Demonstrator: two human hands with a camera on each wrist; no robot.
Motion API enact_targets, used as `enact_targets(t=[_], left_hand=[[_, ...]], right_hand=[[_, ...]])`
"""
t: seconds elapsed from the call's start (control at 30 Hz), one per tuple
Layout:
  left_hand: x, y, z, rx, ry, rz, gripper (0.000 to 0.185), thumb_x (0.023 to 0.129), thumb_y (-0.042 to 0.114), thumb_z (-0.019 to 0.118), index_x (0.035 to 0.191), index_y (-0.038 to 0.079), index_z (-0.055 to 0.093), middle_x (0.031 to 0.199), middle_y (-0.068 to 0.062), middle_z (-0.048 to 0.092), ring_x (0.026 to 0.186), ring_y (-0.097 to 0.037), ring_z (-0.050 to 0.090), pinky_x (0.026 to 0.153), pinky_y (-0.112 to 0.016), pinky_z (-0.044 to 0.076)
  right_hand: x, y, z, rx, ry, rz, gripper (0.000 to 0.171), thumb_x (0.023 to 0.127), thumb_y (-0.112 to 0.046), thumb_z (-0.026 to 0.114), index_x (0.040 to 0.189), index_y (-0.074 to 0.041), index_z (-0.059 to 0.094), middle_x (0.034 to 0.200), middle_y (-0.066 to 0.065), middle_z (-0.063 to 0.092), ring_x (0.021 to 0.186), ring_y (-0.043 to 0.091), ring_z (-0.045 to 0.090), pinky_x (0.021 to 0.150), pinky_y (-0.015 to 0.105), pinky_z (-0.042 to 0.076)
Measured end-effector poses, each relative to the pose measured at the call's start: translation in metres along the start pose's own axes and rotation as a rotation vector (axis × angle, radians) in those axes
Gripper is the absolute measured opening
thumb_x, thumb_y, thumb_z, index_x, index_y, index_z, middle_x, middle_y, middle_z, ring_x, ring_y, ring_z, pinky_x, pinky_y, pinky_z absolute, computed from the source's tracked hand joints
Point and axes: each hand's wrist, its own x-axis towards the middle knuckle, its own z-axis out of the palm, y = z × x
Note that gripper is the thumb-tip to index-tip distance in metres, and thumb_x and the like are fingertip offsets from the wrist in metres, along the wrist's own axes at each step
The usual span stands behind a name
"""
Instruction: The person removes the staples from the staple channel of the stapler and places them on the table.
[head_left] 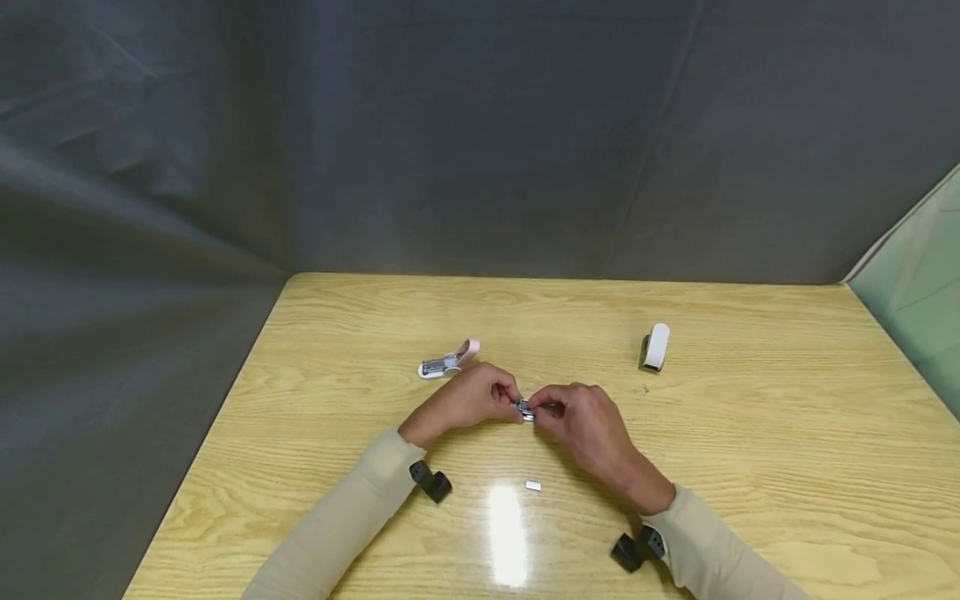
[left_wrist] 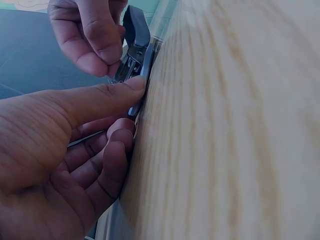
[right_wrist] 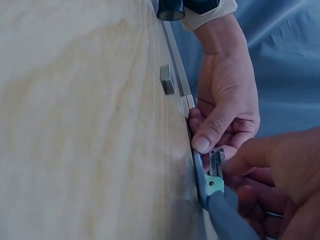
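Note:
A small stapler (left_wrist: 137,50) lies low against the tabletop, its cover swung up and its metal staple channel (right_wrist: 217,160) exposed. My left hand (head_left: 483,396) holds its base, the thumb (left_wrist: 112,95) pressing along one end and the other fingers curled below. From the other side, my right hand (head_left: 588,421) pinches at the channel with thumb and forefinger, its remaining fingers curled. Whether a staple strip is between those fingertips, I cannot tell. Nearer my body, a short silver staple strip (head_left: 532,485) lies on the table, also visible in the right wrist view.
Beyond my left hand lies a pink and white stapler (head_left: 450,362), folded open. A white stapler (head_left: 656,347) rests farther back on the right. The wooden table (head_left: 750,358) meets a dark cloth (head_left: 487,142) along its back edge. Black wrist cameras (head_left: 637,548) sit at both sleeves.

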Motion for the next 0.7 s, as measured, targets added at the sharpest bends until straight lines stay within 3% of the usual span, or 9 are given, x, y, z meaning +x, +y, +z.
enact_targets(t=[0.2, 0.43, 0.7], left_hand=[[-0.0003, 0.0005, -0.0004, 0.001, 0.002, 0.019, 0.011, 0.085, 0.007, 0.086, 0.084, 0.009, 0.075, 0.071, -0.001, 0.064, 0.061, -0.005, 0.051, 0.059, -0.023, 0.043], [-0.0007, 0.0006, -0.0012, -0.006, 0.003, 0.025, 0.011, 0.085, 0.007, 0.086, 0.083, 0.009, 0.075, 0.07, -0.002, 0.065, 0.06, -0.005, 0.05, 0.058, -0.023, 0.042], [-0.0001, -0.0009, -0.0004, -0.007, -0.001, 0.037, 0.011, 0.085, 0.007, 0.086, 0.084, 0.009, 0.075, 0.07, -0.002, 0.065, 0.06, -0.004, 0.05, 0.058, -0.023, 0.043]], right_hand=[[0.0012, -0.0023, -0.0017, -0.1, -0.011, -0.026, 0.018, 0.081, 0.003, 0.078, 0.087, -0.014, 0.081, 0.075, -0.012, 0.071, 0.064, 0.001, 0.058, 0.057, 0.026, 0.048], [0.0017, -0.0007, 0.0009, -0.07, 0.0, -0.056, 0.019, 0.082, 0.002, 0.08, 0.092, -0.014, 0.082, 0.084, -0.007, 0.075, 0.069, 0.006, 0.066, 0.059, 0.028, 0.051], [0.0024, 0.0, 0.0021, -0.065, 0.005, -0.072, 0.017, 0.083, -0.001, 0.081, 0.094, -0.014, 0.082, 0.085, -0.006, 0.076, 0.069, 0.006, 0.063, 0.059, 0.028, 0.05]])
